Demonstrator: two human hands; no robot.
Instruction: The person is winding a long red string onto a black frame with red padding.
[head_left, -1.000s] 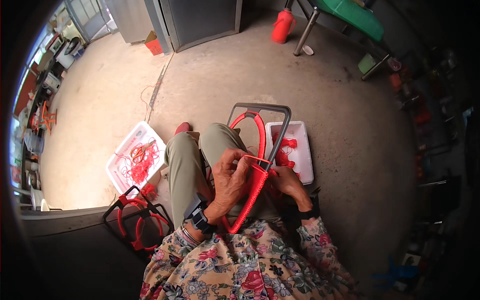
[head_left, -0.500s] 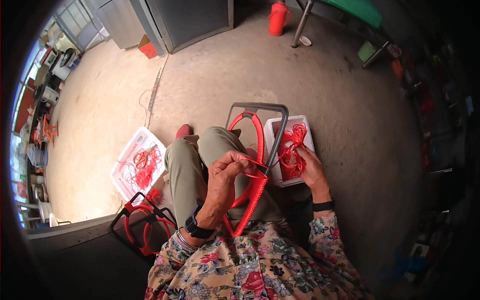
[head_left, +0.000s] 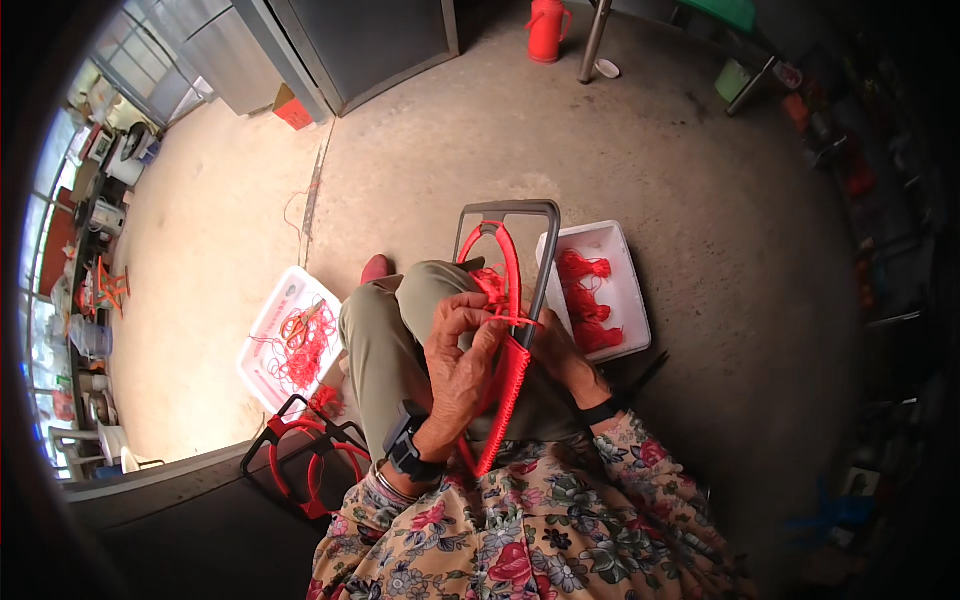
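A dark frame (head_left: 552,250) with a rounded top end stands tilted over my lap. Inside it is a red loop (head_left: 513,262), and tightly wound red cord (head_left: 508,395) covers its lower side. My left hand (head_left: 458,355) is closed, pinching a strand of red cord (head_left: 515,320) at the frame's side. A loose bundle of red cord (head_left: 490,283) shows within the loop, just beyond my left fingers. My right hand (head_left: 560,350) reaches behind the frame from the right. Its fingers are hidden there, so their grip on the bundle cannot be seen.
At right a white box (head_left: 628,290) holds red cord bundles (head_left: 590,300). On the left, another white box (head_left: 262,345) contains tangled red cord and scissors (head_left: 300,325). Dark frames with red loops (head_left: 310,470) lie beside my left arm. A red flask (head_left: 547,32) stands far ahead.
My right hand has moved left from over the right box to behind the frame. The cord bundle it held now shows within the loop. My left hand keeps its pinch beside the frame.
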